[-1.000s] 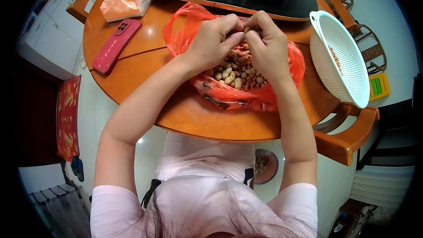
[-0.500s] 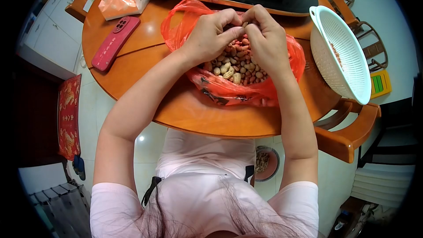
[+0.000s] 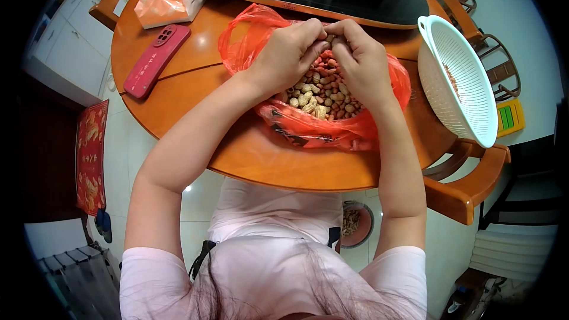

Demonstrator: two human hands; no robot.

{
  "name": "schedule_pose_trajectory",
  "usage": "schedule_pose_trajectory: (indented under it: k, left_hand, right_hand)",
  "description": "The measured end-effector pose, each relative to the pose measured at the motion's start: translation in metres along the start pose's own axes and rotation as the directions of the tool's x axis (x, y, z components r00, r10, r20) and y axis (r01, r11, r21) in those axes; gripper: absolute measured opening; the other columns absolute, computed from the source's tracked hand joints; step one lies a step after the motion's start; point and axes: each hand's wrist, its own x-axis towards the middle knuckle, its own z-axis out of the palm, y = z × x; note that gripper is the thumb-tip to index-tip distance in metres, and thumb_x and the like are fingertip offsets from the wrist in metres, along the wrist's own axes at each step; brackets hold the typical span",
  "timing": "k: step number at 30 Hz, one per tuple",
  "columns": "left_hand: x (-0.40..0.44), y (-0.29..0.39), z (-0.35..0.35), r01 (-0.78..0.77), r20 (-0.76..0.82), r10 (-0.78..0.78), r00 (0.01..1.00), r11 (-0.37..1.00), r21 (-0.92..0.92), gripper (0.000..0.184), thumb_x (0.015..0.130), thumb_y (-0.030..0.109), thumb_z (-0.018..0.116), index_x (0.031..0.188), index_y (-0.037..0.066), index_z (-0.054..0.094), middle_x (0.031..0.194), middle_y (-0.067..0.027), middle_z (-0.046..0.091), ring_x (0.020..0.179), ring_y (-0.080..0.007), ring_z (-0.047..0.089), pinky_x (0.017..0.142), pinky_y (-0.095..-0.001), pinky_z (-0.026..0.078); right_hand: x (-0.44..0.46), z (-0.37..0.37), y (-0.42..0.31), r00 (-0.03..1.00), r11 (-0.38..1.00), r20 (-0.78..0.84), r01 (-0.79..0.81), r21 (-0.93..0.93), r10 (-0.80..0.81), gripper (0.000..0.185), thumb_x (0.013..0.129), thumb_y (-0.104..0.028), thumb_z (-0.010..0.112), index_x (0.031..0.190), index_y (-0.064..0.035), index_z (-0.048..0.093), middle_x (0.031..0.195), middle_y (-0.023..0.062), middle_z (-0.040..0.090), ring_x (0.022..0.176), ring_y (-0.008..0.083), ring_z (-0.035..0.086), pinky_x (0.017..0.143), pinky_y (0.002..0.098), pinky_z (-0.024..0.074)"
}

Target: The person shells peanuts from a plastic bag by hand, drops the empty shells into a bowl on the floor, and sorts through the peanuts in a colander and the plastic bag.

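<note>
A red plastic bag (image 3: pixel 314 138) lies spread on the wooden table, filled with peanuts (image 3: pixel 323 92), some in pale shells and others reddish kernels. Over its far part, my left hand (image 3: pixel 290 53) and my right hand (image 3: pixel 363 56) meet fingertip to fingertip. Both are closed in a pinch on a peanut (image 3: pixel 329 38), which shows only in part between the thumbs and fingers.
A white colander (image 3: pixel 459 83) with some reddish bits inside stands at the table's right edge. On the left lie a pink phone (image 3: pixel 155 62) and an orange tissue pack (image 3: pixel 169 3). A bucket (image 3: pixel 359 234) holding shells is on the floor by my legs.
The hands stay together over the bag, with the fingers shifted slightly around the peanut. The whole view has moved a little, so the table appears lower.
</note>
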Motion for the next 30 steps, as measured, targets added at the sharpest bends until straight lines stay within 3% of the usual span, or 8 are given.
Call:
schedule_pose_trajectory:
  k: [3, 9, 12, 13, 16, 20, 26, 30]
  left_hand:
    - [0.001, 0.003, -0.001, -0.002, -0.012, 0.002, 1.0, 1.0, -0.027, 0.011, 0.085, 0.004, 0.06, 0.092, 0.0, 0.053, 0.081, -0.0142, 0.06, 0.072, -0.0244, 0.061, 0.062, -0.0299, 0.047]
    - [-0.002, 0.004, 0.006, 0.151, 0.008, -0.154, 0.988, 0.956, -0.252, 0.013, 0.09, 0.012, 0.058, 0.092, -0.001, 0.053, 0.08, -0.0062, 0.062, 0.067, -0.0134, 0.057, 0.06, -0.0254, 0.046]
    - [0.002, 0.006, 0.002, 0.414, 0.217, -0.355, 0.91, 0.723, -0.553, 0.015, 0.093, 0.016, 0.055, 0.094, 0.002, 0.054, 0.082, -0.0021, 0.062, 0.064, -0.0048, 0.052, 0.054, -0.0198, 0.042]
    - [0.004, 0.008, -0.001, 0.481, 0.289, -0.393, 0.873, 0.591, -0.648, 0.015, 0.094, 0.019, 0.055, 0.096, 0.004, 0.055, 0.081, -0.0008, 0.062, 0.06, -0.0012, 0.046, 0.05, -0.016, 0.036]
    - [0.006, 0.008, -0.005, 0.502, 0.315, -0.42, 0.851, 0.476, -0.722, 0.015, 0.093, 0.02, 0.056, 0.096, 0.005, 0.054, 0.08, 0.0002, 0.061, 0.059, -0.0008, 0.043, 0.047, -0.0157, 0.032]
    - [0.005, 0.002, -0.005, 0.502, 0.333, -0.393, 0.857, 0.49, -0.713, 0.014, 0.094, 0.02, 0.056, 0.096, 0.007, 0.055, 0.08, 0.0005, 0.062, 0.058, -0.0008, 0.042, 0.047, -0.0152, 0.031]
    - [0.006, 0.001, -0.01, 0.581, 0.468, -0.412, 0.782, 0.211, -0.786, 0.012, 0.094, 0.019, 0.055, 0.097, 0.008, 0.056, 0.082, -0.0004, 0.062, 0.059, -0.0004, 0.043, 0.048, -0.0144, 0.033]
    - [0.006, -0.001, -0.01, 0.582, 0.481, -0.412, 0.774, 0.162, -0.797, 0.012, 0.094, 0.019, 0.054, 0.099, 0.008, 0.056, 0.083, -0.0017, 0.063, 0.06, 0.0001, 0.043, 0.049, -0.0137, 0.033]
  right_hand:
    - [0.001, 0.008, 0.0, 0.992, 0.996, -0.095, 0.082, -0.023, -0.084, 0.012, 0.081, -0.001, 0.051, 0.091, -0.0001, 0.058, 0.077, 0.0139, 0.061, 0.07, 0.023, 0.059, 0.067, 0.0316, 0.0472]
    - [0.001, 0.009, 0.008, 0.993, 0.997, -0.12, -0.009, 0.072, 0.018, 0.012, 0.082, 0.0, 0.049, 0.09, -0.0011, 0.058, 0.075, 0.0088, 0.06, 0.065, 0.0135, 0.057, 0.06, 0.0279, 0.047]
    - [0.003, 0.004, 0.006, 0.979, 0.948, -0.052, -0.179, 0.264, 0.199, 0.014, 0.083, -0.001, 0.047, 0.09, -0.0012, 0.059, 0.075, 0.0042, 0.061, 0.064, 0.0086, 0.055, 0.058, 0.025, 0.0464]
    - [0.004, 0.001, 0.009, 0.962, 0.874, 0.019, -0.256, 0.414, 0.272, 0.018, 0.086, -0.002, 0.045, 0.094, -0.0009, 0.061, 0.078, 0.0016, 0.062, 0.064, 0.0067, 0.054, 0.057, 0.0217, 0.045]
    - [0.004, -0.007, 0.008, 0.951, 0.778, 0.142, -0.307, 0.548, 0.275, 0.019, 0.089, -0.006, 0.048, 0.098, -0.0009, 0.063, 0.079, 0.0008, 0.062, 0.065, 0.0044, 0.052, 0.056, 0.0183, 0.0428]
    - [0.004, -0.001, 0.006, 0.975, 0.876, 0.048, -0.217, 0.43, 0.218, 0.018, 0.091, -0.016, 0.056, 0.1, -0.002, 0.065, 0.078, -0.0006, 0.061, 0.065, 0.0016, 0.05, 0.055, 0.0169, 0.0402]
    - [0.003, -0.004, 0.007, 0.969, 0.831, 0.096, -0.244, 0.5, 0.227, 0.017, 0.091, -0.014, 0.056, 0.1, -0.0027, 0.065, 0.076, -0.0032, 0.06, 0.059, -0.0006, 0.046, 0.051, 0.0146, 0.0359]
    - [0.003, -0.002, 0.007, 0.972, 0.818, 0.076, -0.23, 0.527, 0.224, 0.018, 0.091, -0.014, 0.055, 0.101, -0.0027, 0.065, 0.076, -0.0038, 0.06, 0.057, -0.0013, 0.044, 0.049, 0.0139, 0.0339]
